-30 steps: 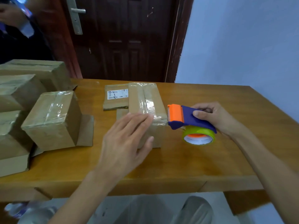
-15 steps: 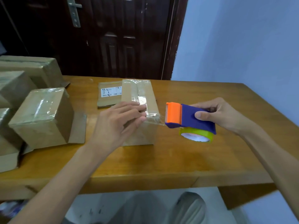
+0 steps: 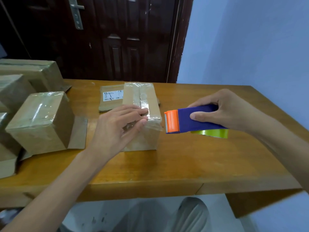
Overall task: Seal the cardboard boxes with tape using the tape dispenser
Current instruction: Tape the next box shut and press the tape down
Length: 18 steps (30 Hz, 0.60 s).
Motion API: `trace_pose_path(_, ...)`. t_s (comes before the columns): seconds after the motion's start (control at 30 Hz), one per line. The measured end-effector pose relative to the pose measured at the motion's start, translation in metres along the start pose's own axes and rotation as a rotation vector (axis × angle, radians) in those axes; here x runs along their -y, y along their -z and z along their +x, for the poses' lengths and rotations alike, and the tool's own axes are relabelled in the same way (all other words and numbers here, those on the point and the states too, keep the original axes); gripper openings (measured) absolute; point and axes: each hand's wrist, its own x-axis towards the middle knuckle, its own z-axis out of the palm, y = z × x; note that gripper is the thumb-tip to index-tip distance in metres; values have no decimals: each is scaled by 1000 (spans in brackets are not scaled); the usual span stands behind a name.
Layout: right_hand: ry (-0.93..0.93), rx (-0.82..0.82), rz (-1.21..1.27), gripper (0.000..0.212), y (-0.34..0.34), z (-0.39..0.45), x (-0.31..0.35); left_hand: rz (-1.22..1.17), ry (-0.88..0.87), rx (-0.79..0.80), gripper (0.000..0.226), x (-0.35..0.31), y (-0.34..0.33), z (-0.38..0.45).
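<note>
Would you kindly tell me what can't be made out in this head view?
- Label print on the flat cardboard piece: too small.
- Whether the tape is cut at the tape dispenser: clear film, blurred.
- Box near top corner: covered by the left hand.
- Stacked boxes: cropped by left edge.

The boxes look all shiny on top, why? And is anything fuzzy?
Head view: light glares off the clear tape on the middle box and on the left box; the table shines too. The left hand and right hand look sharp, while the edges bend from the wide lens.
</note>
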Motion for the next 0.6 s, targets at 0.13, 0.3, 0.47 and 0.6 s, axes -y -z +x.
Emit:
trace_pose_path(0.13, -6, -119, -251, 29, -12, 3, 35, -1, 23, -23, 22, -1, -3, -1)
trace_pose_path(0.3, -100, -160, -436, 36, -24, 5, 57, 26, 37, -31, 25, -2, -3, -1)
trace_pose_path(0.47, -125, -223, -494, 33, -31, 4, 69, 57, 69, -27, 30, -5, -4, 2)
trace_pose_path(0.6, -201, -202, -504, 30, -37, 11, 64, 49, 108, -19, 28, -14, 1, 1)
